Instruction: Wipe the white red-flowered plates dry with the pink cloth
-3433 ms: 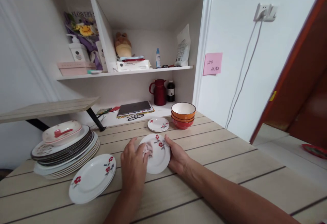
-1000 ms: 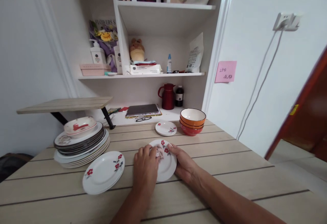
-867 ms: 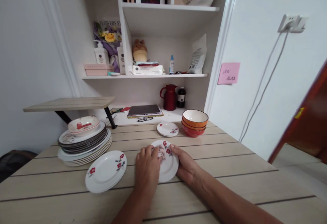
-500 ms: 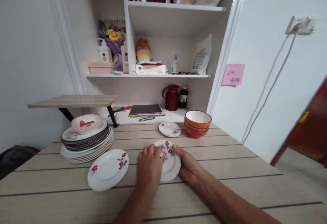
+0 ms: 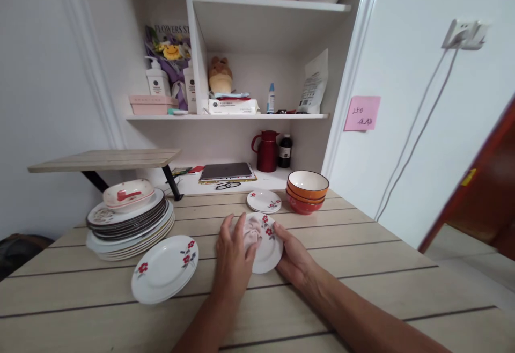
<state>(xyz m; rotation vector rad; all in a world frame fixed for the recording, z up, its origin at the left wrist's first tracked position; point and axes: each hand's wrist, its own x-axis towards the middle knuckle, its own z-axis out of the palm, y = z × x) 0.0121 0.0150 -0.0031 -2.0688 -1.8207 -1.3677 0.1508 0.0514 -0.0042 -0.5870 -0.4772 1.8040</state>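
My right hand grips the right edge of a small white plate with red flowers, thumb on its rim and fingers underneath. The plate is tilted a little above the table. A crumpled pale pink cloth lies against the plate's left part. My left hand has the cloth between thumb and fingers, its index and middle fingers spread and partly lifted. Left of this hand are larger flowered plates, stacked. Beyond the held plate sit small flowered plates, also stacked.
At the left stands a tall stack of plates with a square dish on top, beside a raised wooden stand. Orange and red bowls are stacked at the back right. A laptop, glasses and a red jug are behind.
The fingers of my left hand have loosened and lifted, showing more of the cloth. The plate in my right hand has shifted slightly upward in view, while the whole view has moved a little.
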